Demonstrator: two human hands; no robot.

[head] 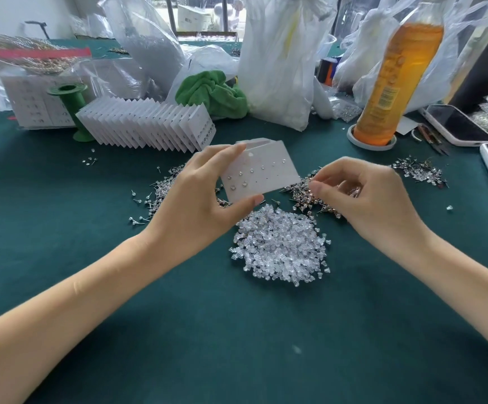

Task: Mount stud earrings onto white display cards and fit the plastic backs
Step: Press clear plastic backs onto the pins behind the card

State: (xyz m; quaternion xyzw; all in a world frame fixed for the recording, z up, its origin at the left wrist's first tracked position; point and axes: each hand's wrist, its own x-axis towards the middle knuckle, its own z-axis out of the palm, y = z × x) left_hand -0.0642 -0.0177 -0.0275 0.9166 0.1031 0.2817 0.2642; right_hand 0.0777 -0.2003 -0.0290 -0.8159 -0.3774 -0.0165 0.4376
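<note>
My left hand [199,193] holds a white display card [269,173] by its left edge, above the green table. Several stud earrings sit in the card's holes on its left half. My right hand [365,193] hovers just right of the card with thumb and fingers pinched together; whether a stud is between them I cannot tell. Below both hands lies a heap of clear plastic backs [280,246]. Loose stud earrings [309,199] are piled under the right hand, with more at the left [161,191] and far right [420,170].
A fanned row of filled white cards [149,126] leans behind the left hand, beside a green spool [72,109]. A green cloth [210,91], plastic bags [277,62], an orange bottle [394,80] and two phones [455,123] crowd the back and right.
</note>
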